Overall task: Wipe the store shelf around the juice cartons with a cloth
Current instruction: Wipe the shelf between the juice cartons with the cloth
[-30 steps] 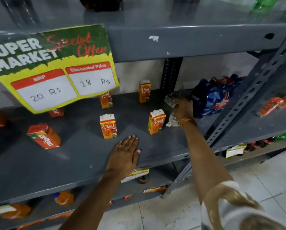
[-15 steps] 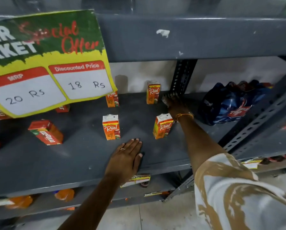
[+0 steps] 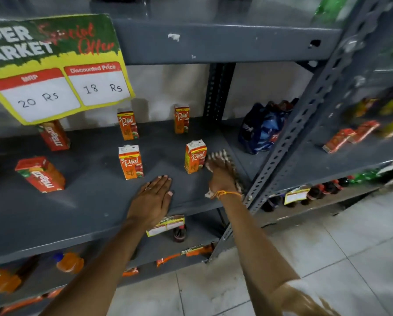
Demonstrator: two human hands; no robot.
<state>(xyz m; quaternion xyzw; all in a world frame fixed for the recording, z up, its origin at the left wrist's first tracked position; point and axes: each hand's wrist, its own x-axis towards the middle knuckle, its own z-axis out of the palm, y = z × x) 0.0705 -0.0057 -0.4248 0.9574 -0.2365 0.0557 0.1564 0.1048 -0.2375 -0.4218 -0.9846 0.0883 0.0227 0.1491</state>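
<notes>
The grey metal shelf (image 3: 95, 201) carries several small orange "Real" juice cartons: two in front (image 3: 131, 161) (image 3: 195, 156) and two at the back (image 3: 127, 125) (image 3: 181, 119). My right hand (image 3: 221, 176) presses a striped cloth (image 3: 225, 157) flat on the shelf, right beside the front right carton. The cloth shows beyond my fingers and under my wrist. My left hand (image 3: 152, 199) rests palm down with spread fingers near the shelf's front edge, below the front left carton. It holds nothing.
Two red Maaza cartons (image 3: 41, 174) (image 3: 55, 135) lie at the left. A blue bottle pack (image 3: 262, 128) stands at the right behind the slanted upright post (image 3: 289, 142). A yellow price sign (image 3: 58, 69) hangs from the upper shelf. Bottles fill the lower shelf.
My right hand has drawn the cloth from the back of the shelf near the rear post forward, past the front right carton. My left hand has stayed put.
</notes>
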